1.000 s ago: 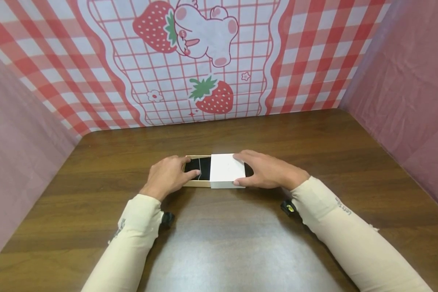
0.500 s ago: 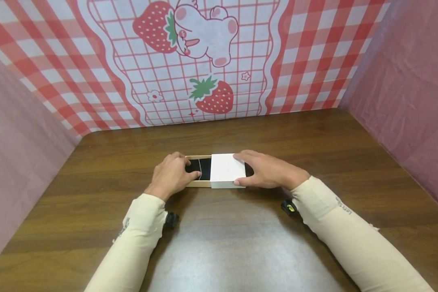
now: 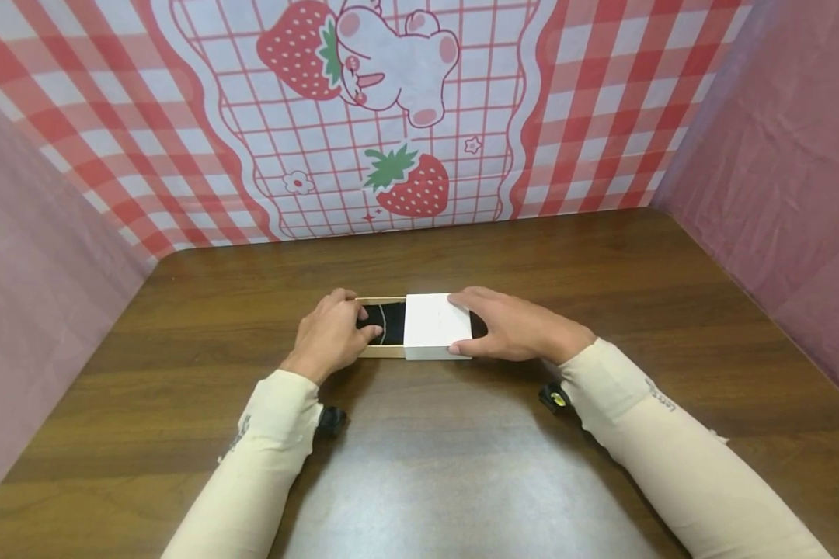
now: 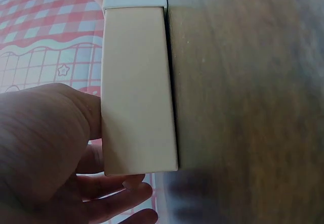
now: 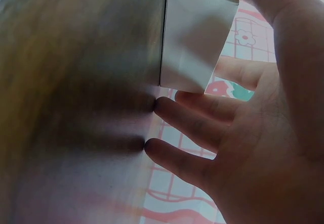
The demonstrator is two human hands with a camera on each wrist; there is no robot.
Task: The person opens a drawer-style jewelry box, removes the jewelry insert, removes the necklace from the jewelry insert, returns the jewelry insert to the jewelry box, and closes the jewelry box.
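A small box lies in the middle of the table, its tan inner tray (image 3: 386, 352) drawn partway out to the left of the white sleeve (image 3: 433, 320). Black lining (image 3: 395, 322) fills the tray, crossed by a thin pale strand (image 3: 381, 310), too small to identify. My left hand (image 3: 326, 335) holds the tray's left end, thumb over the near wall and touching the inside, other fingers around the end. My right hand (image 3: 513, 326) grips the sleeve's right end between thumb and index finger; its other fingers spread below the end in the right wrist view.
The brown wooden table (image 3: 419, 466) surrounds the box. Behind it hangs a red-and-white checked cloth (image 3: 601, 116) with strawberries. Pink cloth walls (image 3: 783, 155) stand at both sides. Small black wrist cameras (image 3: 554, 397) sit under the sleeves.
My left hand has shifted slightly right and farther over the tray. The pale strand on the black lining now looks more curved. My right hand and the white sleeve stay nearly in place.
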